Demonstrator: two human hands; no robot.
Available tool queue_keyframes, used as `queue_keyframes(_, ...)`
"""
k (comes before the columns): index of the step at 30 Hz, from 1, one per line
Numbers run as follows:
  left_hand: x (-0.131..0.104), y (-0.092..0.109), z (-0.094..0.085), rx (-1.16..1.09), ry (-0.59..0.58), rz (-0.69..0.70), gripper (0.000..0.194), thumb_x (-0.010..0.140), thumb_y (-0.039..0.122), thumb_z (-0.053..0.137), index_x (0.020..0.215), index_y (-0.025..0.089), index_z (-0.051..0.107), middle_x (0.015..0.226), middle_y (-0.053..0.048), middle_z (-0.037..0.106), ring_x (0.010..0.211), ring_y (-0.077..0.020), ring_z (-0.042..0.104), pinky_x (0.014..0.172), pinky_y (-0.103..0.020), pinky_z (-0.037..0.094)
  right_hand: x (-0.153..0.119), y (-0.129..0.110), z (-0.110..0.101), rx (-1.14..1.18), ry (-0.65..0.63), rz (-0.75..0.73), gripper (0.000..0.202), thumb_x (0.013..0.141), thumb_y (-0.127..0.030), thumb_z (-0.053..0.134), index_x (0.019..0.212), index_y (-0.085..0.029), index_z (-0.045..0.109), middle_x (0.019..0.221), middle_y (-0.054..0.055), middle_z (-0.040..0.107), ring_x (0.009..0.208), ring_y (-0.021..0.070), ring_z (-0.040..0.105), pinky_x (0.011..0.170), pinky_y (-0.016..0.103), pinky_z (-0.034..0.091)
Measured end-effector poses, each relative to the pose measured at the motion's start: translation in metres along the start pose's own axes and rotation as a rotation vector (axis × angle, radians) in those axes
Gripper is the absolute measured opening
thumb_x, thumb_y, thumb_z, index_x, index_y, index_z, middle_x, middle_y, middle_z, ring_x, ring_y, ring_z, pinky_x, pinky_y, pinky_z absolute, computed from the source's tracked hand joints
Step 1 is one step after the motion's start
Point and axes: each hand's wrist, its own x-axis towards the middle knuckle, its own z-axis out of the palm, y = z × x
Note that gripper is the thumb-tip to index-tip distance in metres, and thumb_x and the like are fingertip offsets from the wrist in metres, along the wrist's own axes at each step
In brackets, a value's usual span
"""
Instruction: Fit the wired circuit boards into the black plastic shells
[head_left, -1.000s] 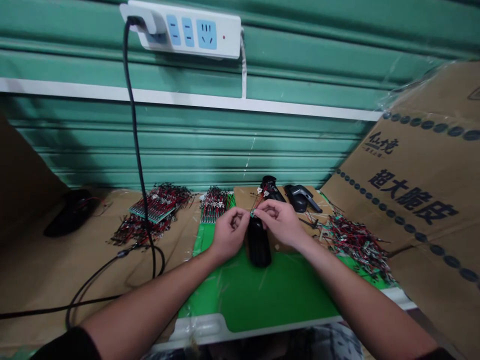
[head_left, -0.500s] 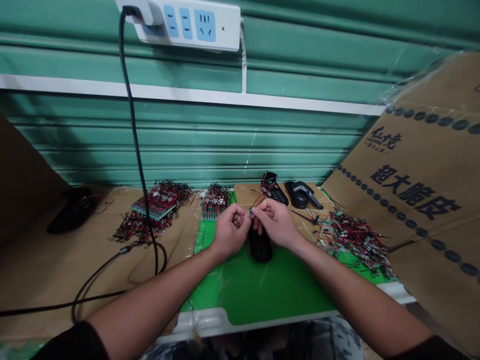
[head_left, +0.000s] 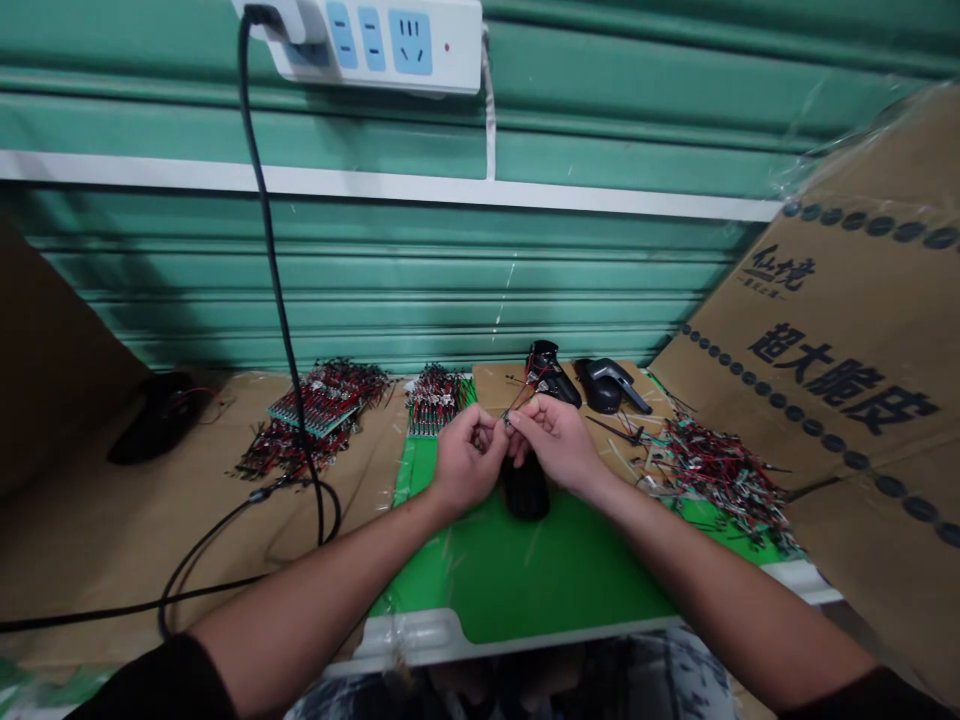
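My left hand [head_left: 471, 458] and my right hand [head_left: 556, 442] meet fingertip to fingertip over the green mat [head_left: 562, 580]. Pinched between them is a small wired part [head_left: 507, 419], too small to make out fully, with thin red and dark wires rising behind the right fingers. Directly below the hands lies a black rounded housing [head_left: 527, 490], partly covered by them. Just beyond the right hand stands another black housing [head_left: 553, 375] with red wires about it. A black and grey device [head_left: 611, 385] lies beside that one.
A heap of red and black wired parts [head_left: 720, 480] lies to the right, against a cardboard panel [head_left: 847, 370]. Stacked wired boards [head_left: 315, 405] and a bundle [head_left: 437, 400] sit left. A black cable [head_left: 274, 270] hangs from the power strip [head_left: 375, 45]. A dark housing [head_left: 154, 415] lies far left.
The view has shifted slightly, so everything sits a little further right. Both hands keep their pinch at the same place over the mat, with only tiny finger movement.
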Motion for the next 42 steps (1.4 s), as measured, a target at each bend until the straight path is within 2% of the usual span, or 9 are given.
queue_keyframes(7,0.008,-0.003,-0.001,-0.133,0.039,-0.143,0.037,0.089,0.053,0.069,0.078,0.021,0.055,0.058,0.005,0.052,0.049,-0.0095,0.043,0.047,-0.022,0.031,-0.005,-0.003,0.001,-0.078,-0.008,-0.001,0.040,0.081,-0.054,0.079,0.083,-0.021,0.058,0.068,0.001,0.068,0.047,0.0138,0.061,0.041,0.025,0.051)
queue_keyframes(13,0.015,-0.012,-0.002,-0.207,0.131,-0.194,0.039,0.088,0.058,0.070,0.084,0.021,0.057,0.060,0.006,0.050,0.045,-0.0096,0.045,0.043,-0.022,0.032,0.000,-0.023,-0.039,-0.605,0.076,-0.207,0.016,0.079,-0.027,0.067,0.069,-0.021,0.055,0.059,-0.003,0.056,0.053,0.0118,0.049,0.050,0.024,0.039)
queue_keyframes(18,0.015,-0.010,-0.003,-0.223,0.145,-0.211,0.041,0.087,0.060,0.071,0.085,0.021,0.059,0.058,0.006,0.050,0.043,-0.0099,0.045,0.040,-0.023,0.032,0.003,-0.045,-0.077,-1.117,-0.239,-0.041,0.020,0.075,-0.018,0.063,0.059,-0.021,0.052,0.053,-0.004,0.053,0.051,0.0115,0.045,0.051,0.025,0.029)
queue_keyframes(22,0.011,-0.005,-0.002,-0.231,0.089,-0.206,0.041,0.087,0.060,0.072,0.086,0.021,0.061,0.056,0.006,0.049,0.043,-0.0100,0.044,0.041,-0.022,0.032,-0.002,-0.055,-0.090,-1.167,-0.489,0.109,0.017,0.070,-0.013,0.068,0.059,-0.020,0.058,0.054,-0.004,0.059,0.050,0.0121,0.051,0.049,0.025,0.029)
queue_keyframes(26,0.008,-0.002,0.000,-0.248,0.035,-0.213,0.041,0.088,0.060,0.072,0.086,0.020,0.062,0.052,0.007,0.048,0.043,-0.0099,0.043,0.042,-0.022,0.031,-0.003,-0.052,-0.082,-1.019,-0.397,-0.011,0.016,0.080,-0.024,0.073,0.067,-0.020,0.065,0.057,-0.003,0.062,0.051,0.0118,0.051,0.051,0.024,0.033)
queue_keyframes(30,0.005,0.000,0.002,-0.277,-0.036,-0.199,0.041,0.086,0.057,0.075,0.089,0.018,0.066,0.063,0.004,0.056,0.049,-0.0090,0.044,0.046,-0.021,0.032,-0.001,-0.033,-0.055,-0.691,-0.090,-0.210,0.032,0.093,-0.046,0.069,0.106,-0.017,0.076,0.077,0.002,0.071,0.060,0.0137,0.055,0.056,0.025,0.041)
queue_keyframes(33,0.002,0.000,0.003,-0.255,-0.092,-0.163,0.037,0.088,0.053,0.074,0.089,0.016,0.068,0.066,0.003,0.056,0.054,-0.0098,0.045,0.050,-0.022,0.033,-0.001,-0.019,-0.035,-0.604,0.007,-0.323,0.031,0.098,-0.045,0.065,0.103,-0.017,0.077,0.085,0.006,0.073,0.062,0.0151,0.057,0.058,0.027,0.042)
queue_keyframes(37,0.003,0.002,0.001,-0.189,-0.067,-0.127,0.030,0.087,0.046,0.075,0.089,0.017,0.069,0.069,0.002,0.057,0.059,-0.0109,0.046,0.053,-0.022,0.036,-0.004,-0.014,-0.026,-0.689,-0.021,-0.430,0.024,0.102,-0.036,0.062,0.092,-0.018,0.075,0.079,0.005,0.071,0.068,0.0174,0.060,0.064,0.029,0.042)
queue_keyframes(42,0.010,0.005,-0.004,-0.153,-0.011,-0.069,0.027,0.087,0.042,0.075,0.094,0.016,0.075,0.088,-0.006,0.071,0.072,-0.0150,0.058,0.063,-0.025,0.045,-0.008,-0.021,-0.025,-0.740,-0.204,-0.407,0.023,0.104,-0.028,0.060,0.087,-0.019,0.073,0.074,0.002,0.070,0.067,0.0163,0.061,0.068,0.027,0.042)
